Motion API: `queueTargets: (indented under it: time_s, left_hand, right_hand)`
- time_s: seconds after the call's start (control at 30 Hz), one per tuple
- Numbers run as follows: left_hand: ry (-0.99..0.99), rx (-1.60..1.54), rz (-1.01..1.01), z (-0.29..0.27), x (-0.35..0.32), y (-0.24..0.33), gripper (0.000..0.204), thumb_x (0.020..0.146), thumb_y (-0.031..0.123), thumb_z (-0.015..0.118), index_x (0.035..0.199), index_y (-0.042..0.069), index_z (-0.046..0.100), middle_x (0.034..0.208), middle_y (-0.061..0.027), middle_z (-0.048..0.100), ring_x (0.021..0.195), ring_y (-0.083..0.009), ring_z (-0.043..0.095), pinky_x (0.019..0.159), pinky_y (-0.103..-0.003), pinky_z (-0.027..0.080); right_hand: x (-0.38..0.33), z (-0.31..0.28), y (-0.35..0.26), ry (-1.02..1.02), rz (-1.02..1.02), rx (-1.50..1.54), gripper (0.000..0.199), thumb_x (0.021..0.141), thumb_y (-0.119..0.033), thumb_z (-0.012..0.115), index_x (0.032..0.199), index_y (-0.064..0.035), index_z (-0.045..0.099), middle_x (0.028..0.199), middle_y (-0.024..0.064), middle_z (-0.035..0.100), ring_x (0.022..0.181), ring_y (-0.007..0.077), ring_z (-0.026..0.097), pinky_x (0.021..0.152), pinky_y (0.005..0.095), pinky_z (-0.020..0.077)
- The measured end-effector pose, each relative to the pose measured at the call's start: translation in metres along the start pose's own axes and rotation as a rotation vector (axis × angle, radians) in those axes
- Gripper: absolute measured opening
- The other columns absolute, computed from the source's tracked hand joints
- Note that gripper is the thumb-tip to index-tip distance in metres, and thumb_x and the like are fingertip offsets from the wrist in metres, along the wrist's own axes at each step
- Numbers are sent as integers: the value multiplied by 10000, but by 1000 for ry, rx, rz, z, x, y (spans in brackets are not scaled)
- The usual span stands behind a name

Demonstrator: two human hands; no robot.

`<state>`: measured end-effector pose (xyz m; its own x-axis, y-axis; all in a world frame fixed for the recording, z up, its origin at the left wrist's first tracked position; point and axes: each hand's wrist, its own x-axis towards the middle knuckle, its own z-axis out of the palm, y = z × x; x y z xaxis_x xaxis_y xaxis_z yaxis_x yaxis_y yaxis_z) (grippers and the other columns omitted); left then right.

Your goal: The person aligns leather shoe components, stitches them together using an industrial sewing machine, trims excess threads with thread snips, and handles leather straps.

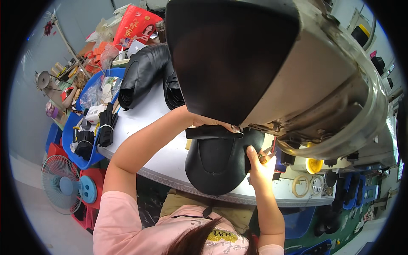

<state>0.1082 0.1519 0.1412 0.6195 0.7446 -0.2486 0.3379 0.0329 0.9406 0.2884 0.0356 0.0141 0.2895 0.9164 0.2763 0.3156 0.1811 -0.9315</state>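
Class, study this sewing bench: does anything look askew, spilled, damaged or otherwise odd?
Nothing looks damaged or spilled. The black leather piece lies flat under the sewing machine, held by the left hand and right hand. The blue tray is crowded with odds and ends, but nothing has tipped out.

Black leather piece (216, 163); white table (157, 144); blue tray (70, 136); pink sleeve (121, 221); red bag (136, 23).

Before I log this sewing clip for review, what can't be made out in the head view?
- Needle area: hidden behind the sewing machine head.
- Left hand: fingers partly tucked under the machine, on the black leather piece.
- Right hand: whatever small thing it pinches is too small to tell.
- Blue tray contents: small, bent by the fisheye rim.
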Motion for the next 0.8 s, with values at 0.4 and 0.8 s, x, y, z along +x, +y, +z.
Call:
queueTargets:
  time_s: [0.4, 0.8]
  left_hand:
    - [14, -120, 31, -12, 18, -17, 397, 663, 84, 716, 1029, 23, 575, 975, -89, 593, 946, -177, 538, 855, -269, 401]
    - [-32, -135, 23, -8, 20, -23, 394, 665, 77, 712, 1030, 24, 574, 973, -89, 593, 943, -176, 540, 854, -268, 403]
  right_hand:
    - [1, -118, -40, 253, -662, -360, 201, 832, -147, 511, 717, -6, 597, 558, 80, 587, 465, 109, 535, 456, 228, 423]
    - [128, -562, -4, 996, -207, -787, 381, 868, -287, 436, 1104, 1, 521, 952, 151, 600, 832, 226, 591, 683, 320, 465]
